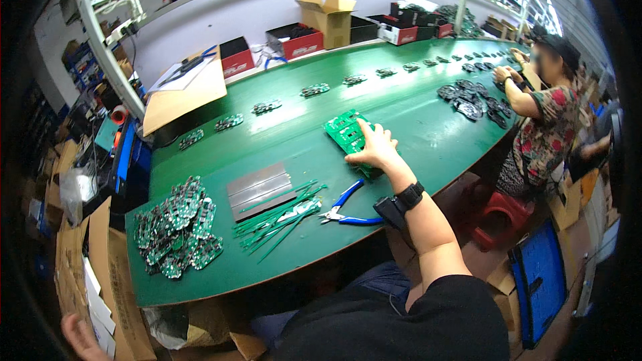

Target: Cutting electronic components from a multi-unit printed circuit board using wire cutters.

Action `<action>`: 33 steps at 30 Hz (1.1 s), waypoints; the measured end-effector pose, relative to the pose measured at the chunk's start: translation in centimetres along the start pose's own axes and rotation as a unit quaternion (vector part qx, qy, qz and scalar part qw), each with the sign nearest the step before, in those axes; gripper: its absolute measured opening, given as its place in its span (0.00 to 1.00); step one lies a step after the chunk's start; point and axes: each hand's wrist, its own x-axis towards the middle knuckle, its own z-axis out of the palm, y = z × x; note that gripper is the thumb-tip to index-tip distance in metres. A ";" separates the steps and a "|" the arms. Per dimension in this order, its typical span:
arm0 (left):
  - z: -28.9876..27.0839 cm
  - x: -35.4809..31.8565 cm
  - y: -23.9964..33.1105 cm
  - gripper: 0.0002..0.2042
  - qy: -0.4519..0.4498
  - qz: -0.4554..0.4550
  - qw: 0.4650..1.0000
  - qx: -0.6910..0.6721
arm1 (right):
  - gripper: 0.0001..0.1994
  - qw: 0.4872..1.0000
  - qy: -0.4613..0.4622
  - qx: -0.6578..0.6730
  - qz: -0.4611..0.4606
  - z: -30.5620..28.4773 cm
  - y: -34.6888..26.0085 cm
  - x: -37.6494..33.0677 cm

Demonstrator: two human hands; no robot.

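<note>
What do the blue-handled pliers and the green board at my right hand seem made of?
The pliers have silvery, apparently metal tips and smooth blue grips, probably plastic or rubber. The board looks like fibreglass laminate: flat, with a glossy green coating and pale markings.

The bare right forearm (428,226) rises from 5 o'clock toward the middle of the view. The right hand (378,147) sits just off centre toward 2 o'clock in a wide grip, thumb toward 9, index finger toward 11. The left hand (83,341), at 8 o'clock, is partly cut off.
</note>
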 end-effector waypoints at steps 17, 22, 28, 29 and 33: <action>29.3 -7.4 29.5 0.23 -0.379 -0.423 0.321 -0.758 | 0.59 0.948 -0.028 0.091 -0.305 0.0 -2.4 -10.3; 32.2 -1.7 30.2 0.24 -0.406 -0.365 0.284 -0.789 | 0.52 0.955 -0.078 0.093 -0.272 1.8 2.2 -11.5; 34.2 -2.7 29.0 0.25 -0.376 -0.445 0.290 -0.759 | 0.43 0.924 -0.080 0.048 -0.371 0.4 1.2 -11.0; 34.6 -2.9 28.7 0.25 -0.363 -0.457 0.286 -0.760 | 0.42 0.910 -0.106 0.066 -0.396 0.4 1.3 -10.5; 34.5 -3.2 27.9 0.25 -0.393 -0.436 0.282 -0.758 | 0.28 0.879 -0.076 0.119 -0.456 0.5 1.8 -9.6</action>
